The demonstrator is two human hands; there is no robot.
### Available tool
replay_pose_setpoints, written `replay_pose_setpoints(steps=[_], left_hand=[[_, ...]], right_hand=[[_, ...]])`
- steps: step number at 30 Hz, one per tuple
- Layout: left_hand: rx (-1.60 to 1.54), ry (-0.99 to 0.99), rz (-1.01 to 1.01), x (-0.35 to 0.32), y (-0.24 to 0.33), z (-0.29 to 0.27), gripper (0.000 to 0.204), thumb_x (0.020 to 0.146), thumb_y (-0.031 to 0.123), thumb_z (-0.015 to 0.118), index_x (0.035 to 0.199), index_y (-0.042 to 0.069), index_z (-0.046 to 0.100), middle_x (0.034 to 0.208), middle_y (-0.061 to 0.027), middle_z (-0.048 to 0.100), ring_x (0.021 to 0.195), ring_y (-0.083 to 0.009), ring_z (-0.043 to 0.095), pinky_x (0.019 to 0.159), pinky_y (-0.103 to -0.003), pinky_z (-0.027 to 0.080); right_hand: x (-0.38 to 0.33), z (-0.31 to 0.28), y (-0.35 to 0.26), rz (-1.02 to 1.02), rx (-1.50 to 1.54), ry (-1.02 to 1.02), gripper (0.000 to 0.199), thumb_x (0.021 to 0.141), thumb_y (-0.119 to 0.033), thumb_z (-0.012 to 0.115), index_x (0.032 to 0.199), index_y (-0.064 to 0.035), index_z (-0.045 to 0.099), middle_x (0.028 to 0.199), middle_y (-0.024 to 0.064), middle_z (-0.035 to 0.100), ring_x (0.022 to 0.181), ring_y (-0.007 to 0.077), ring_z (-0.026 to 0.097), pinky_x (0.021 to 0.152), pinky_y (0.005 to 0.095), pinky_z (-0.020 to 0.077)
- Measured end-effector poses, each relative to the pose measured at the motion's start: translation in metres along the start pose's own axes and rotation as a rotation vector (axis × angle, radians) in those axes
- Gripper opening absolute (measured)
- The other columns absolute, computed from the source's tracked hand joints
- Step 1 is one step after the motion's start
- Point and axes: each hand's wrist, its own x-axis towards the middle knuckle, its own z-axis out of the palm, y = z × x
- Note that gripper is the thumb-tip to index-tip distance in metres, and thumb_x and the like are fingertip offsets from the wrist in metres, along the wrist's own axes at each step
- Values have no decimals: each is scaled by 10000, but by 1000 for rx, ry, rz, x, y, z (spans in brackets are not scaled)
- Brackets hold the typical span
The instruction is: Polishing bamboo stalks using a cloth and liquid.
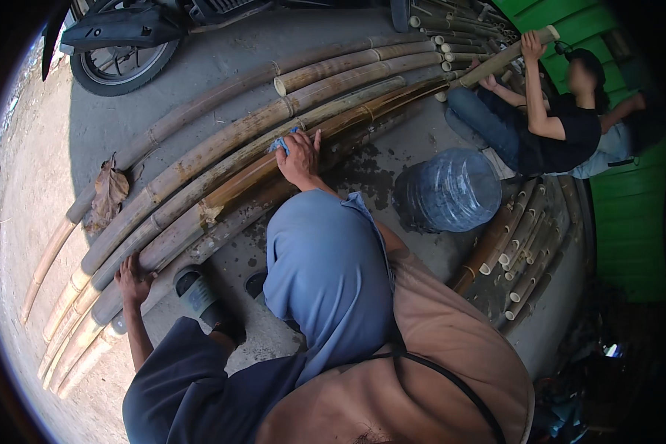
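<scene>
Bamboo poles (222, 159) lie across the concrete floor (422, 133), centre to lower left. The right hand (300, 157) presses a blue cloth (281, 143) flat on one; the left hand (132, 281), fingers spread, steadies another. Wiping seems underway; sliding the cloth along likely comes next.

Left hand (132, 281) is pressed flat, fingers spread, arm straight down. Right hand (300, 157) reaches forward over the bent knee, fingers curled, palm down.
</scene>
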Motion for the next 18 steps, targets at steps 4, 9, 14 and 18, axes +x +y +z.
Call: replay_pose_setpoints(steps=[4,9,14,18], left_hand=[[-32,-56,7,-5,4,-3,902,748,347,891,1536,115,516,1468,-133,602,1407,-364,526,1155,-572,360],[-70,-40,14,-3,-11,9,967,709,360,911,1539,94,492,1441,-141,593,1405,-363,513,1153,-559,349],[-68,-68,-2,-1,-13,13,966,712,355,907,1542,90,487,1441,-148,593,1403,-364,513,1156,-558,347],[-60,-29,23,-2,-17,12,967,713,370,904,1541,88,493,1448,-145,593,1416,-362,506,1154,-564,350]], right_hand=[[-9,7,-6,36,37,-31,228,915,-260,715,1033,-65,726,1157,146,689,1331,360,560,1302,698,137],[-12,12,-3,-17,80,-7,286,909,-284,724,1078,-53,713,1200,171,673,1328,392,548,1294,689,178],[-12,6,-13,-2,139,-98,268,908,-255,721,1065,-37,714,1185,182,684,1317,389,564,1276,678,236],[-9,9,-13,-47,140,-64,260,904,-252,724,1032,-27,708,1147,193,684,1253,392,583,1266,630,291]])
